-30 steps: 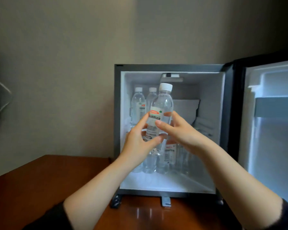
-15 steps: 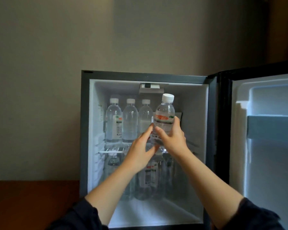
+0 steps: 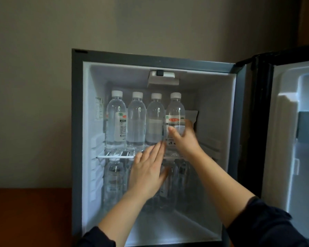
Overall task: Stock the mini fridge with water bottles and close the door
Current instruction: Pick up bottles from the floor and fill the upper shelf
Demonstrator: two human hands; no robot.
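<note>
My right grip (image 3: 185, 139) grasps a water bottle (image 3: 175, 111). My thumb lies across the front below its label and my fingers curl round its right side. The water bottle stands upright, white cap up, at the right end of the wire shelf (image 3: 111, 156) in the upper half of the mini fridge (image 3: 77, 122). My hand blurs its foot, so I cannot tell whether it rests fully on the shelf.

To its left three more bottles (image 3: 136, 122) stand upright in a row on the same shelf, close side by side. The nearest is just beside the one I hold.

My left grip (image 3: 146, 173) is released and holds nothing. Its fingers are straight and together, with the back of the hand towards me. It is in front of the shelf's edge, and the fingertips point up towards the foot of the held bottle. I cannot tell whether they touch it.

Under the shelf the lower bottles (image 3: 113, 182) stand in the bottom of the fridge, dim and partly hidden behind my left hand.

A small white control box (image 3: 163, 78) hangs from the fridge ceiling above the row. The door (image 3: 284, 139) stands wide open on the right, its pale inner side facing me. A brown desk (image 3: 29, 216) shows low on the left of the fridge, with a plain wall (image 3: 34, 86) behind.
</note>
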